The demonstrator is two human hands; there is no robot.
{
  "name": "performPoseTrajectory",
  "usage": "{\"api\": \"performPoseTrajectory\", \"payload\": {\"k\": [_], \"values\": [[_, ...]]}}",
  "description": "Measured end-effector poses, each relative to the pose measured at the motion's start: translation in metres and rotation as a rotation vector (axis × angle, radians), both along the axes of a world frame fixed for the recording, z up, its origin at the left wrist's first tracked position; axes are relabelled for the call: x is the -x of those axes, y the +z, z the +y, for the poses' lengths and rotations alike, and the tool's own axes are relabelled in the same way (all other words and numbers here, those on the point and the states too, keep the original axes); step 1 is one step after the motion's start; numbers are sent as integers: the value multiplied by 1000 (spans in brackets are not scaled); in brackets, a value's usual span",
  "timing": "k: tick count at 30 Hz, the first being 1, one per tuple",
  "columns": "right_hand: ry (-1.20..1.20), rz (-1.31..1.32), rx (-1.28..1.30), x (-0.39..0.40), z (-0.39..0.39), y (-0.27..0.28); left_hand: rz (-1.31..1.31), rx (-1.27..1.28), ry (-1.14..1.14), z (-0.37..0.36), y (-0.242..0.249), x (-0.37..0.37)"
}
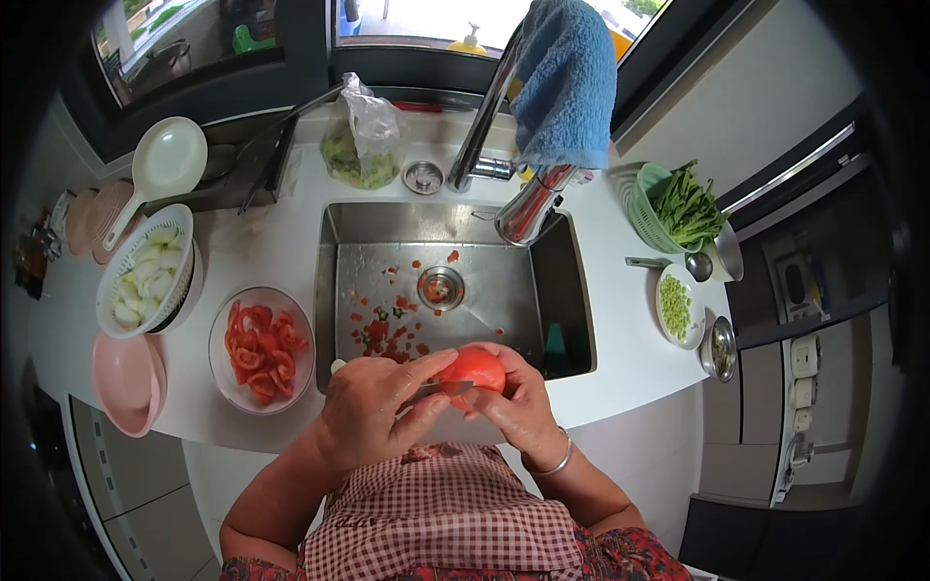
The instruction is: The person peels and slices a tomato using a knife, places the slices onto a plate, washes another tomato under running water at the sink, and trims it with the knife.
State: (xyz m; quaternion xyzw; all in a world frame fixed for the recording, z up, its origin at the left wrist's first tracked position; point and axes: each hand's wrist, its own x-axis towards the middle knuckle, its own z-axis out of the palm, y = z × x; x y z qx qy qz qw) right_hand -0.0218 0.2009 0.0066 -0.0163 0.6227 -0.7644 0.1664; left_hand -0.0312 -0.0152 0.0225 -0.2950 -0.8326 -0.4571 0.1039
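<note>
Close to my body, at the sink's front edge, both hands meet around a red tomato. My right hand, with a bangle at the wrist, is closed around it from the right. My left hand grips a small knife whose blade lies against the tomato's near side; most of the handle is hidden in the fingers. Below them, red peel scraps lie scattered in the steel sink. To the left, a clear bowl holds cut tomato pieces.
A white colander of pale cut vegetable and a pink bowl stand at the left. The faucet, draped with a blue towel, rises behind the sink. At the right are a green basket of greens and a white plate.
</note>
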Motion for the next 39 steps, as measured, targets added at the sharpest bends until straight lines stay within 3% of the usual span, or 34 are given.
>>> {"api": "performPoseTrajectory", "payload": {"k": [8,17,20,22,24,26,28,31,32,35,37,39], "values": [[54,-21,-26,-1,-1,-1,53,87,-46,2,1,1],[57,-79,-70,-1,-4,-1,110,-2,75,12,-12,-2],[76,-79,-70,0,-2,-3,66,9,103,15,-15,-4],[91,-47,-75,1,1,-5,-92,-253,131,20,-28,-5],[105,-14,-79,3,6,-9,-139,-274,136,20,-35,-3],[215,323,-196,5,9,-12,-187,-294,148,18,-42,-1],[203,292,-167,3,7,-12,-408,-394,204,11,-47,4],[102,143,-30,-2,1,-5,-419,-350,121,6,-38,-3],[31,29,85,-2,-1,-3,-419,-350,122,5,-32,-4],[29,58,19,0,3,-8,-265,-250,18,1,-18,-6],[47,58,30,1,4,-8,-105,-54,-39,-2,-15,-5],[66,59,44,2,4,-7,-58,-60,-51,0,-14,-3]]}}
